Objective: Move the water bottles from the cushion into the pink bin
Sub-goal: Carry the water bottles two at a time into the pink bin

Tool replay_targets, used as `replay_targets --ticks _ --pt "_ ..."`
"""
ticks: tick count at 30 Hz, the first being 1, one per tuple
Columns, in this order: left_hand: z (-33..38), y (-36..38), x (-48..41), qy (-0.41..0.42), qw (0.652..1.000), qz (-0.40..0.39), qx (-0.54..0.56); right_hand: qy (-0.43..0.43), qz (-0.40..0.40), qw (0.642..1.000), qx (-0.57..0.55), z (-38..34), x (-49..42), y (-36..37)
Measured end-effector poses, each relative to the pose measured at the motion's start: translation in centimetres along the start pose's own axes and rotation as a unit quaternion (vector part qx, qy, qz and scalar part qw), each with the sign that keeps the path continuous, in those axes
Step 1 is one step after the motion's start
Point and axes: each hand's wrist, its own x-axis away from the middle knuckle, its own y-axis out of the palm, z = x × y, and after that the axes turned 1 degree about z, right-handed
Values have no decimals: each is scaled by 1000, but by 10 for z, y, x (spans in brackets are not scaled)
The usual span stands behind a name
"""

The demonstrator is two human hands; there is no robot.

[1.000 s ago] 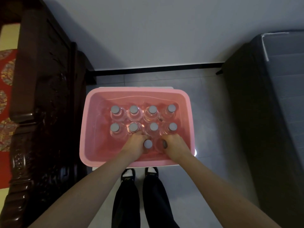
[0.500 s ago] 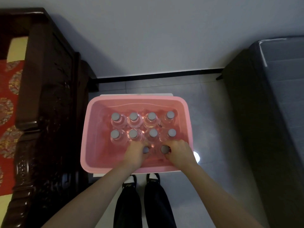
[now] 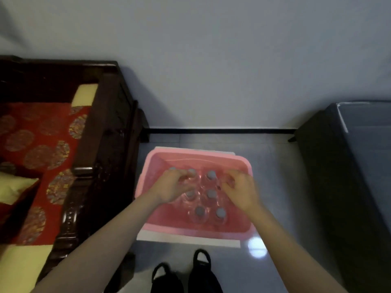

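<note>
1. Water bottles (image 3: 211, 195) like these are likely heavy for their size, because they look full
2. Their sides are smooth and clear, so they may slip. The plastic looks thin, so it may dent if you squeeze hard, but it should not break like glass
3. The best place to take hold is the neck just under the cap, or round the middle of the body
4. They are clear with round grey caps (image 3: 199, 210), and they stand upright, close together in rows
5. All the bottles that show are inside the pink bin (image 3: 196, 230), which sits on a white sheet (image 3: 186, 240) on the floor (image 3: 275, 166)
6. The red cushion (image 3: 31, 144) with gold circles is on the dark wooden seat (image 3: 101, 144) beside the bin. No bottle shows on the part in view
7. The left hand (image 3: 171, 187) hangs over the bottles with loosely bent fingers and seems to hold nothing
8. The right hand (image 3: 241, 191) is the same, loose and empty over the bin, though the picture is blurry there
9. I think the job is nearly done or done
</note>
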Motion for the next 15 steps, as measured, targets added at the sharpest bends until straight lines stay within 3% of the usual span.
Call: replay_targets --ticks 5,10,15 --pt "13 -124 54 16 980 187 61 -117 104 984 -86 -105 -18 -39" --pt "-14 -225 177 2 903 387 186 -243 105 952 -157 -255 5 -43" --pt "-81 -281 343 -51 852 477 212 -323 72 925 -185 -398 66 5"
